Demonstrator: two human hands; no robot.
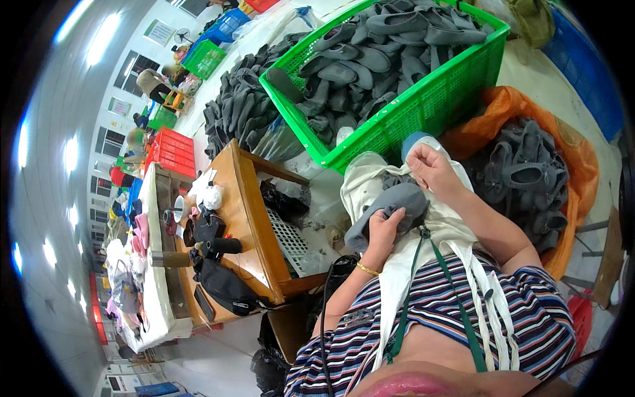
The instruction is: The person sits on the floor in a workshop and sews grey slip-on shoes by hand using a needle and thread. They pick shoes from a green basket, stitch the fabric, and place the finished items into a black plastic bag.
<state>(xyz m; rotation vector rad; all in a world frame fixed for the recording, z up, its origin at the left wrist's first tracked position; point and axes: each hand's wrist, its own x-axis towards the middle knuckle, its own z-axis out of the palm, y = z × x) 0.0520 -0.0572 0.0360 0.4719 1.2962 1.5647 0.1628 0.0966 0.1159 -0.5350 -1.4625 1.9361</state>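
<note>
A dark grey fabric shoe (398,204) rests on my lap, over the cream apron (370,171). My left hand (385,231) grips its near side, thumb on top. Above the far end of the shoe my right hand (426,165) is raised, thumb and fingers pinched together. Whatever they pinch, if anything, is too small to make out. A second piece of grey fabric (397,180) shows just beyond the shoe, partly hidden by it.
A green crate (397,129) heaped with grey shoes stands ahead. More shoes are piled on its left (241,106). On the right is an orange sack (585,178) of shoes. A wooden table (254,248) at left bears a black bag (228,286) and a phone (204,303).
</note>
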